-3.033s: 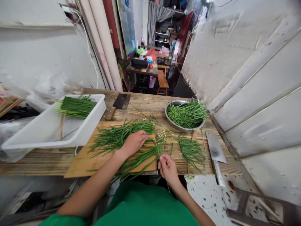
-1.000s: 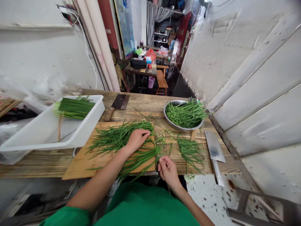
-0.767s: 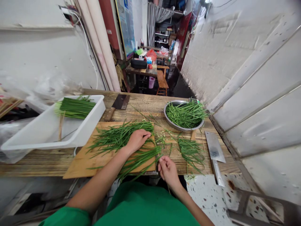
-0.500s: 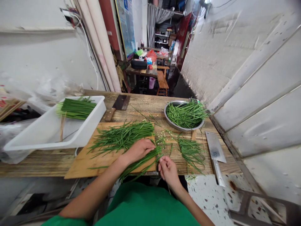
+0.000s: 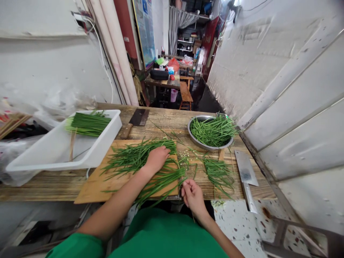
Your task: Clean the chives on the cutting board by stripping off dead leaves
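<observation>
My left hand [image 5: 158,157] reaches over the larger pile of chives [image 5: 129,154] on a wooden board [image 5: 92,186]. Its fingers are bent together at the cut ends of the pile, closed on chives there. Nearer to me, a smaller bunch of chives [image 5: 162,182] fans out over the board's front edge. My right hand [image 5: 192,193] pinches a thin wooden skewer [image 5: 194,218] at the board's front right corner. The skewer's lower end sticks out below the hand, and its upper part seems to run along the smaller bunch's ends. The fingertips hide the exact grip.
A metal bowl [image 5: 211,146] heaped with chives stands at the back right. Loose chives [image 5: 218,172] and a cleaver [image 5: 245,172] lie at the right. To the left are a white tray [image 5: 48,165] with a chive bundle [image 5: 92,123] and another cleaver [image 5: 139,117].
My left hand has moved from the smaller bunch up and to the left onto the larger pile. The right hand has hardly moved.
</observation>
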A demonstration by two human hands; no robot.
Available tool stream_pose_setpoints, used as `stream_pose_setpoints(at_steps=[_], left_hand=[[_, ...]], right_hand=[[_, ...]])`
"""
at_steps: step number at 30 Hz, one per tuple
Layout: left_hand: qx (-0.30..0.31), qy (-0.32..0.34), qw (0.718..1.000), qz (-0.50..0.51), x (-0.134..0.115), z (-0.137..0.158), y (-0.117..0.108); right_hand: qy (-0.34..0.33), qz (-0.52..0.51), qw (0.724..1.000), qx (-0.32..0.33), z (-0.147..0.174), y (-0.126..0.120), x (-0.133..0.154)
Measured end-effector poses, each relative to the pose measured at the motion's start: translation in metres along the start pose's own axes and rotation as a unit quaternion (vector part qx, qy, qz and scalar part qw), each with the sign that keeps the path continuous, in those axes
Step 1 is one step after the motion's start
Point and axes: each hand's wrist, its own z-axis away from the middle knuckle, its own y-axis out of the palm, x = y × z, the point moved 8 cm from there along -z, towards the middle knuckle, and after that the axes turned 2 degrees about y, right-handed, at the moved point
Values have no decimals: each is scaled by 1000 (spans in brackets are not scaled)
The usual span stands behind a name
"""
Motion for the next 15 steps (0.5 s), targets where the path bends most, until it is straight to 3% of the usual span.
stream_pose_setpoints(at_steps=[12,15], left_hand=[[4,13,1000,-12,-4,-5,1],[-14,32,999,24,-8,-4,-2]], right_hand=[[5,0,1000,2,-3,-2,-2],[6,-1,1000,2,-3,-2,-3]])
